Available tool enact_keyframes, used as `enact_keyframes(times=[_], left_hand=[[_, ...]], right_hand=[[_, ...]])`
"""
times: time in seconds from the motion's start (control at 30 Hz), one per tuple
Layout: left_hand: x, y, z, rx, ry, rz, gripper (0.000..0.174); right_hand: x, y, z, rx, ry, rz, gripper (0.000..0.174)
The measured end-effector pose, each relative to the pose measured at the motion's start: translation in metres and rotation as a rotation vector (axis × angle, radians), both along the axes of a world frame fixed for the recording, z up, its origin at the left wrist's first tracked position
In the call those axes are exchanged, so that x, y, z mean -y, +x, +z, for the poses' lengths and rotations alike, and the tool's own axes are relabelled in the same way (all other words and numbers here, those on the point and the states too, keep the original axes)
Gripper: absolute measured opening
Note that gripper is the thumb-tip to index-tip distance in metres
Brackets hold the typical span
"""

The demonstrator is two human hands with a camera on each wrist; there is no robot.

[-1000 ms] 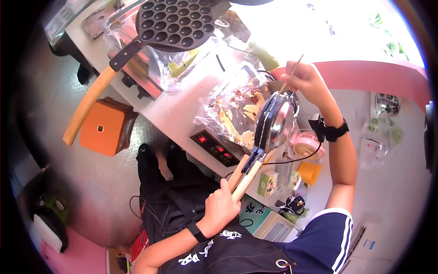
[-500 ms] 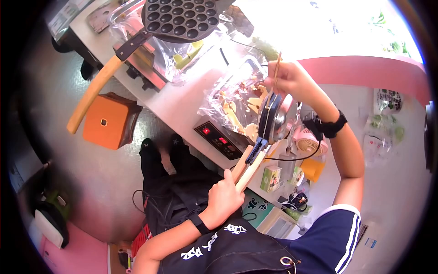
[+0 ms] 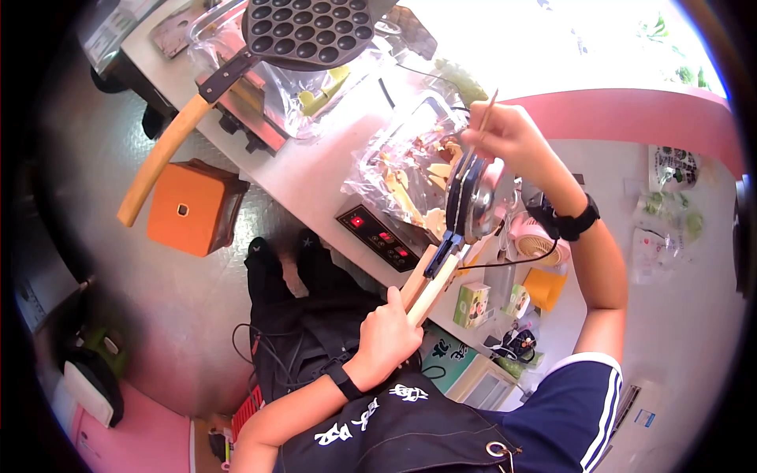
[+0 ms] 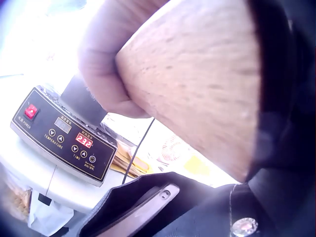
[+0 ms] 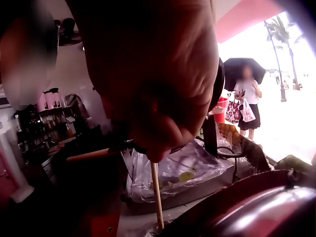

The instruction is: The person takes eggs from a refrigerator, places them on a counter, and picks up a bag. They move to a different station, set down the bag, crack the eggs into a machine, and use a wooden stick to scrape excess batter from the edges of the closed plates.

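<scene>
My left hand grips the two wooden handles of a round hinged waffle pan, tilted up on its edge with its halves close together. In the left wrist view, fingers curl round a handle. At the pan's far rim, my right hand pinches a thin wooden stick that points down to the rim. The right wrist view shows the stick below the right hand, beside the pan's shiny dark shell.
A plastic-lined tray of pale scraps lies beside the pan. A control panel fronts the counter. Farther left is another pan with round hollows, its handle jutting over an orange stool. A person stands outside under an umbrella.
The pan has turned more upright and shifted slightly left in the head view. My right hand has moved left and down with the stick, whose slant has changed. The left hand keeps its grip.
</scene>
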State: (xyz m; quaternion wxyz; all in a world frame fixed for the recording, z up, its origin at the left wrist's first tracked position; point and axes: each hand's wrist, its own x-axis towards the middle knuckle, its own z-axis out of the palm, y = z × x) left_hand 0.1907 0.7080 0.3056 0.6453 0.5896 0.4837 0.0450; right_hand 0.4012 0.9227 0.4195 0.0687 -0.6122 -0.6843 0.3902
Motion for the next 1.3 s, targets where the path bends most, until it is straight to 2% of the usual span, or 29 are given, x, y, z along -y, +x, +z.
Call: enact_keyframes(times=[0.03,0.07,0.13,0.17,0.27,0.33,0.4,0.43,0.47,0.6,0.67,0.8,0.87,0.93,0.97,1.0,1.07,1.13,1.17,1.2,1.3], left_hand=[[0.000,0.000,0.000,-0.004,0.000,-0.003,0.045],[0.000,0.000,0.000,-0.009,0.000,-0.009,0.045],[0.002,-0.001,-0.001,-0.010,0.003,-0.011,0.045],[0.002,0.000,-0.001,-0.009,0.006,-0.001,0.045],[0.002,-0.001,0.000,-0.021,0.005,-0.002,0.044],[0.002,0.000,-0.002,-0.014,0.008,0.001,0.044],[0.004,0.001,-0.002,-0.007,0.007,0.003,0.044],[0.003,0.001,-0.002,-0.005,0.007,0.006,0.044],[0.003,0.001,-0.002,-0.005,0.007,0.008,0.044],[0.005,0.000,-0.002,-0.012,0.013,0.006,0.044],[0.003,0.001,-0.003,-0.011,0.015,0.000,0.045],[0.002,-0.001,0.001,-0.015,0.001,0.009,0.045],[0.001,-0.001,0.000,-0.006,0.008,0.011,0.045],[0.002,-0.001,0.000,-0.007,0.013,0.005,0.045],[0.001,0.000,-0.001,-0.010,0.013,0.007,0.045],[0.002,0.001,-0.002,-0.010,0.003,0.009,0.045],[0.002,0.000,-0.002,-0.007,0.017,0.009,0.045],[0.002,0.000,-0.001,-0.016,0.036,-0.007,0.044],[0.002,0.000,-0.002,-0.026,0.044,-0.017,0.044],[0.003,0.000,-0.002,-0.024,0.040,-0.016,0.044],[0.001,-0.001,-0.001,-0.017,0.046,-0.018,0.044]], right_hand=[[0.009,-0.016,0.004,0.110,0.052,0.163,0.030],[0.013,-0.020,0.002,0.163,0.019,0.159,0.029],[0.004,-0.017,0.004,0.040,0.070,0.032,0.026],[-0.003,-0.009,0.008,0.199,0.119,0.095,0.023],[0.010,-0.024,0.018,0.223,0.039,0.167,0.022],[0.015,-0.031,0.023,0.184,-0.024,0.138,0.020],[0.021,-0.025,0.013,0.199,0.084,0.230,0.017],[0.029,-0.026,-0.007,0.083,0.126,0.288,0.015],[0.040,-0.025,-0.010,0.189,0.104,0.389,0.014],[0.028,-0.030,0.008,0.245,0.266,0.352,0.011],[0.036,-0.035,0.000,0.311,0.403,0.534,0.012],[0.026,-0.036,0.022,0.245,0.241,0.360,0.010],[0.044,-0.027,-0.006,0.205,0.168,0.442,0.014],[0.057,-0.034,-0.014,0.313,0.092,0.500,0.018],[0.053,-0.033,-0.007,0.274,0.165,0.451,0.019],[0.044,-0.037,0.004,0.352,0.270,0.434,0.019],[0.047,-0.035,-0.002,0.353,0.193,0.442,0.018],[0.062,-0.040,-0.015,0.372,0.119,0.567,0.018],[0.059,-0.038,-0.016,0.289,0.252,0.456,0.016],[0.050,-0.037,-0.003,0.268,0.220,0.381,0.016],[0.070,-0.038,-0.021,0.227,0.154,0.513,0.015]])
